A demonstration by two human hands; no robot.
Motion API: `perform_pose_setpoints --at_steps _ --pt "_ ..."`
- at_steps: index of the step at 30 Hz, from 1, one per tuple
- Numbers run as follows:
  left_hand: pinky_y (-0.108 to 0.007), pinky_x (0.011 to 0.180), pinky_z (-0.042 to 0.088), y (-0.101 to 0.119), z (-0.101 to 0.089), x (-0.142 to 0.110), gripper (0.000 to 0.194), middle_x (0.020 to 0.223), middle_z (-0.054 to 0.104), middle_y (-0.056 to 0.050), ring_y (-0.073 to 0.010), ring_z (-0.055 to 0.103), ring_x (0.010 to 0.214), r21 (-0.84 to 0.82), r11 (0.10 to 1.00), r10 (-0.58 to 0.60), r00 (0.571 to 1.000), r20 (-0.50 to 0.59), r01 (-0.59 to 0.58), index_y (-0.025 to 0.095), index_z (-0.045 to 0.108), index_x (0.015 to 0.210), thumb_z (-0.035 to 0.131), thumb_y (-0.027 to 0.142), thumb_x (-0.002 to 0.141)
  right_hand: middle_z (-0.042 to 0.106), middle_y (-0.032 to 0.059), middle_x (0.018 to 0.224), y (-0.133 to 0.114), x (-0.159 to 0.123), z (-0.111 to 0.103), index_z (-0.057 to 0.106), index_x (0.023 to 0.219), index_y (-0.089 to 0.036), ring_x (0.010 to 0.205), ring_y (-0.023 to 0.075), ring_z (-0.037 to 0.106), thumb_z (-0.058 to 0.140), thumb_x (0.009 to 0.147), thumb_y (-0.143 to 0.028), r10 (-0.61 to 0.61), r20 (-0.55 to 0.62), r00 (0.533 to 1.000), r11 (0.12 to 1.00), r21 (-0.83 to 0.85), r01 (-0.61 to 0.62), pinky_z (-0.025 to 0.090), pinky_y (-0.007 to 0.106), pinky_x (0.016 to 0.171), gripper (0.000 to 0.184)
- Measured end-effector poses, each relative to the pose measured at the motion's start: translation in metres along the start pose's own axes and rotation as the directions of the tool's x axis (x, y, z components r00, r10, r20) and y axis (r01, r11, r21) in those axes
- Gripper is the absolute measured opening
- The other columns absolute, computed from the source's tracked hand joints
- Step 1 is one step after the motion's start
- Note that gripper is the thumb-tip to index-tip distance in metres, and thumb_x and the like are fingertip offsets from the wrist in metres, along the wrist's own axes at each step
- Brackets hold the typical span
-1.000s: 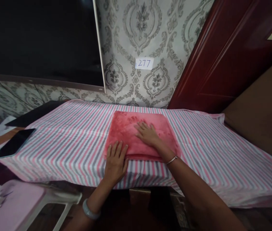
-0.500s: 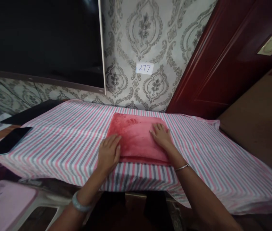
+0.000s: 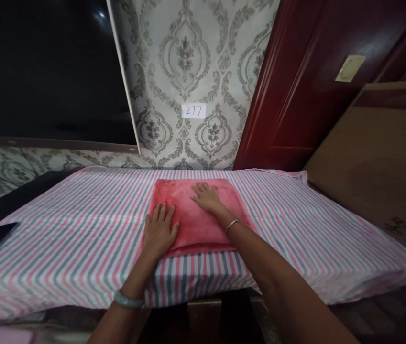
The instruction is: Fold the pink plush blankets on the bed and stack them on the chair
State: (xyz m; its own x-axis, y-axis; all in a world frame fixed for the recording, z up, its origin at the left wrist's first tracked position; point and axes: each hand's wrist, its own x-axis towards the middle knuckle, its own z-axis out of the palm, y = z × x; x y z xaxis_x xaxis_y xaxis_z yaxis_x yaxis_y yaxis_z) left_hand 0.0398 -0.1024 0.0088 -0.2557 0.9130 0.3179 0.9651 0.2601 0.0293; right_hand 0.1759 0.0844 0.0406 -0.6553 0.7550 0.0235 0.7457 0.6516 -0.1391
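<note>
A folded red-pink plush cloth [image 3: 188,229] lies flat on the table, a rough square with a fold edge along its near side. My left hand [image 3: 159,230] rests open on its left edge, fingers apart and pointing away from me. Palm down on the cloth's upper middle is my right hand [image 3: 206,197], its fingers spread. Neither hand grips the fabric. A pale bangle [image 3: 128,299] circles my left wrist, and a thin bracelet [image 3: 232,225] is on the right.
A striped tablecloth [image 3: 91,229] covers the table. Behind stand a large dark screen [image 3: 45,71], a patterned wall with a paper label [image 3: 193,111] reading 277, and a dark red door [image 3: 303,86]. A cardboard box [image 3: 378,157] borders the right side.
My right hand has slid from the cloth's right side to its upper middle. My left hand now lies flatter with fingers more spread. The camera view has turned right.
</note>
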Motion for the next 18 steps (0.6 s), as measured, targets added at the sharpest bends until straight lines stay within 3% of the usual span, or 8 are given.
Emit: perform_pose_setpoints --at_steps 5,9,11,14,16,18 --pt "-0.060 0.113 0.040 0.000 0.001 0.003 0.056 0.162 0.039 -0.015 -0.0355 0.034 0.151 0.000 1.000 -0.008 1.000 -0.008 0.008 0.018 0.048 0.152 0.041 0.038 0.100 0.019 0.0087 0.170 0.082 -0.028 0.004 0.023 0.163 -0.024 0.156 0.0279 0.018 0.024 0.105 -0.053 0.332 0.018 0.943 0.940 0.077 -0.332 0.019 0.060 0.121 0.064" --pt "-0.061 0.112 0.040 0.002 0.002 0.003 0.057 0.162 0.038 -0.016 -0.0366 0.034 0.150 -0.012 1.000 -0.013 1.000 -0.001 0.013 0.017 0.048 0.151 0.039 0.039 0.100 0.036 0.0172 0.163 0.110 -0.048 0.011 0.011 0.165 -0.020 0.148 0.0299 0.036 0.021 0.105 -0.054 0.393 0.024 0.919 0.893 0.229 -0.388 0.030 0.057 0.117 0.070" --pt "-0.062 0.112 0.040 0.002 0.001 0.003 0.057 0.162 0.038 -0.017 -0.0371 0.034 0.150 -0.031 1.000 -0.004 1.000 -0.008 0.003 0.015 0.049 0.151 0.039 0.040 0.100 0.037 0.0194 0.161 0.109 -0.051 0.008 0.014 0.165 -0.019 0.148 0.0320 0.036 0.023 0.105 -0.053 0.407 0.012 0.913 0.886 0.240 -0.398 0.031 0.058 0.116 0.070" --pt "-0.062 0.112 0.040 0.003 0.001 0.001 0.058 0.162 0.037 -0.017 -0.0372 0.033 0.150 -0.053 0.999 0.006 1.000 -0.017 -0.007 0.015 0.048 0.151 0.038 0.041 0.100 0.026 0.0214 0.166 0.089 -0.057 -0.001 0.022 0.163 -0.017 0.153 0.0364 0.023 0.027 0.105 -0.051 0.432 -0.072 0.899 0.894 0.170 -0.415 0.025 0.064 0.117 0.068" --pt "-0.062 0.111 0.040 0.004 0.001 0.001 0.058 0.162 0.037 -0.017 -0.0372 0.033 0.150 -0.062 0.998 0.008 1.000 -0.024 -0.009 0.016 0.047 0.151 0.038 0.041 0.100 0.021 0.0210 0.167 0.063 -0.066 -0.004 0.027 0.162 -0.015 0.155 0.0363 0.018 0.030 0.105 -0.049 0.348 -0.158 0.924 0.936 0.113 -0.333 0.021 0.063 0.119 0.066" --pt "-0.062 0.111 0.040 0.004 0.002 0.000 0.058 0.162 0.038 -0.016 -0.0370 0.034 0.150 -0.068 0.998 0.005 1.000 -0.029 -0.007 0.017 0.047 0.152 0.038 0.042 0.100 0.022 0.0185 0.168 0.032 -0.081 0.000 0.030 0.161 -0.017 0.155 0.0336 0.018 0.031 0.105 -0.048 0.160 -0.198 0.967 0.986 0.077 -0.147 0.018 0.059 0.121 0.064"
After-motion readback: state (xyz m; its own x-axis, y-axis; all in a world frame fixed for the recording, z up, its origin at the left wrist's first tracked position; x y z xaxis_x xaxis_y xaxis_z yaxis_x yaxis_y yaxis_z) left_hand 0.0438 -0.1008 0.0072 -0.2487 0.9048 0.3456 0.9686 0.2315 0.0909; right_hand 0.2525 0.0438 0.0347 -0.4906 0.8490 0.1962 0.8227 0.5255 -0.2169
